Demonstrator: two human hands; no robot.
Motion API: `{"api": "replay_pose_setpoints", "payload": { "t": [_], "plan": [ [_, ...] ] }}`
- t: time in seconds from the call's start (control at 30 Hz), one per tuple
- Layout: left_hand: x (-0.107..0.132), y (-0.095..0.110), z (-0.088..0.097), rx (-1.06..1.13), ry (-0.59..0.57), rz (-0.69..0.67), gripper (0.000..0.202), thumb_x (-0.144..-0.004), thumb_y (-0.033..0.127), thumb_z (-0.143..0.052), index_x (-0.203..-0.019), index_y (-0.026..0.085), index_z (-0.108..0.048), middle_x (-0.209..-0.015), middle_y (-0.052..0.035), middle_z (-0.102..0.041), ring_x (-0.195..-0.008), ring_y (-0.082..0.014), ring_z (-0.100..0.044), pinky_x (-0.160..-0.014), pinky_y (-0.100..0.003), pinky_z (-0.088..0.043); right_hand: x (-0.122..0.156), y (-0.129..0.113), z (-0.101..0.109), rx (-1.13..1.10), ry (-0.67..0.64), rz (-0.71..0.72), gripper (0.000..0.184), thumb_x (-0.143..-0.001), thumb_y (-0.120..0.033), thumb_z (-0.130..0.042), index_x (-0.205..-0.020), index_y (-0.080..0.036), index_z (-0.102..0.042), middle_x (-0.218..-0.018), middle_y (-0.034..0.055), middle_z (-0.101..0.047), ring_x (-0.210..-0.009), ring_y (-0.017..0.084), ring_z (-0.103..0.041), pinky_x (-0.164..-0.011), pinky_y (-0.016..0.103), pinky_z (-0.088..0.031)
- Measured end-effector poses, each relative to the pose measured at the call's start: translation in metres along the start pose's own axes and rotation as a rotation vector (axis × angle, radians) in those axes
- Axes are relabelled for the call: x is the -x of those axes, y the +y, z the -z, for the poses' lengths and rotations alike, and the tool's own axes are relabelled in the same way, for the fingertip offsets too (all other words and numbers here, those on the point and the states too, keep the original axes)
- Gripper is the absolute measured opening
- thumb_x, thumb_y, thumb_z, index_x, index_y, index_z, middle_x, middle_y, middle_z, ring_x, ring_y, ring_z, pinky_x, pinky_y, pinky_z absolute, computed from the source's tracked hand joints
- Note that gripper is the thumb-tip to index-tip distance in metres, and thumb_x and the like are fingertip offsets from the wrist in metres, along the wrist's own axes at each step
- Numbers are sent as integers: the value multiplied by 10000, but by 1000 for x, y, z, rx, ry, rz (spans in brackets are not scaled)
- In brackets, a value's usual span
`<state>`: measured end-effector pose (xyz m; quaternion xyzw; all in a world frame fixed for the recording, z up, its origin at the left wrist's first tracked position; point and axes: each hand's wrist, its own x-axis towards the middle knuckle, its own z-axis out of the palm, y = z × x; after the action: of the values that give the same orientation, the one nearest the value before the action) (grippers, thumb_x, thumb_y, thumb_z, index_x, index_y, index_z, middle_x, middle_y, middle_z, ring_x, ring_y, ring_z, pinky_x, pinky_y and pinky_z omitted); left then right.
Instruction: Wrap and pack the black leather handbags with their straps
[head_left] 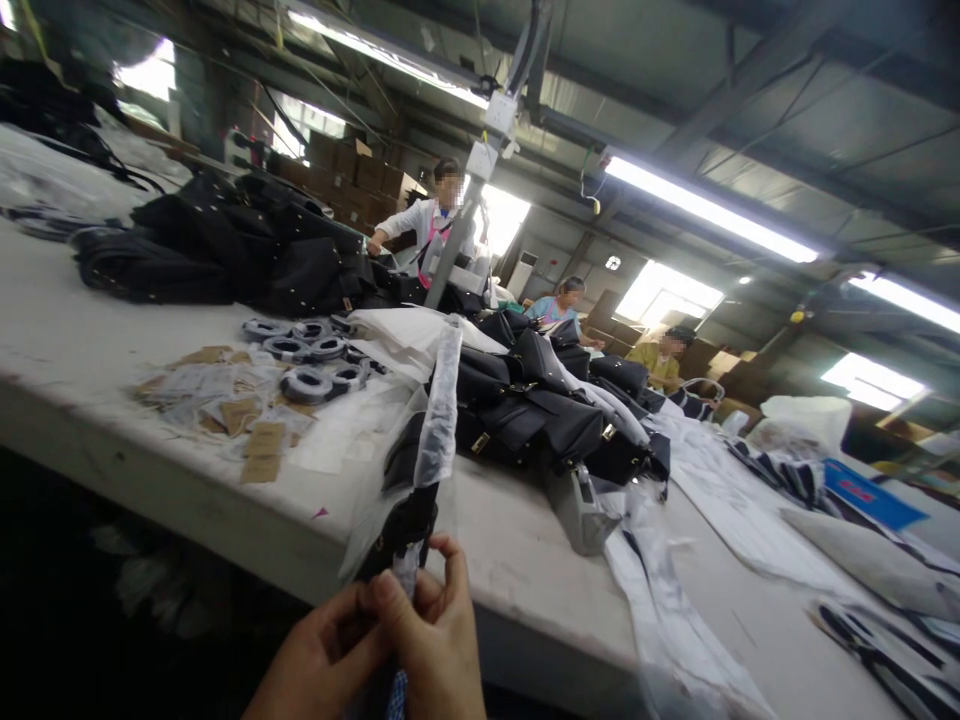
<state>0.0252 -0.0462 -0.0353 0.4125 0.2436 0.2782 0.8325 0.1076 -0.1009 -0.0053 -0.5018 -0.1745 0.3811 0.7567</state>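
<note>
Close to the camera, my left hand (326, 645) and my right hand (439, 635) meet at the near edge of the table, fingers pinched together. Between them is a narrow strap (406, 565) with clear plastic around it. It joins a black handbag (405, 525) lying at the table edge, partly under a clear film. A long strip of plastic wrap (439, 415) runs up from the bag. My fingers hide part of the strap, and a blue patterned bit (397, 695) shows below them.
Coiled straps (307, 385) and brown paper tags (262, 450) lie at left on the white table (202, 560). Black bags are piled behind (300, 260) and to the right (525, 410). A grey post (454, 245) rises mid-table. Several co-workers stand beyond.
</note>
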Motion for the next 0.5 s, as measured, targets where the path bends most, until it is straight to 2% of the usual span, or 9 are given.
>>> {"api": "replay_pose_setpoints", "payload": {
  "t": [0.13,0.23,0.33,0.43,0.5],
  "plan": [
    [-2,0,0,-62,8,-9,484,-620,575,-900,-886,189,-780,-922,-82,-791,-981,-296,-724,-894,-324,-558,-6,-3,2,62,11,19,712,-674,-489,-913,-1116,-211,-428,-692,1,-746,-553,130,-638,-543,194,-424],
    [-1,-1,-3,-78,16,-43,469,-648,598,-871,-858,193,-763,-891,-66,-785,-943,-281,-725,-885,-324,-566,-4,-6,8,126,-21,53,687,-698,-546,-880,-1125,-214,-456,-701,3,-750,-575,143,-657,-558,207,-453],
    [0,-4,-2,-130,48,-71,459,-687,623,-831,-814,190,-746,-832,-54,-769,-907,-278,-724,-842,-321,-577,5,-13,21,230,-98,150,596,-813,-635,-742,-1167,-206,-528,-819,60,-782,-670,184,-708,-606,250,-520],
    [-1,-12,6,-192,26,-54,473,-713,622,-814,-925,202,-762,-931,-57,-780,-932,-269,-723,-840,-304,-578,15,-22,36,397,-35,291,506,-866,-638,-674,-1112,-197,-652,-962,103,-784,-832,230,-742,-687,275,-579],
    [-2,-19,12,-194,17,-19,495,-727,627,-803,-1004,218,-765,-1007,-59,-784,-957,-268,-725,-856,-307,-580,18,-25,43,483,10,338,441,-867,-616,-682,-1010,-200,-715,-960,95,-778,-891,238,-740,-738,263,-588]
  ]
}}
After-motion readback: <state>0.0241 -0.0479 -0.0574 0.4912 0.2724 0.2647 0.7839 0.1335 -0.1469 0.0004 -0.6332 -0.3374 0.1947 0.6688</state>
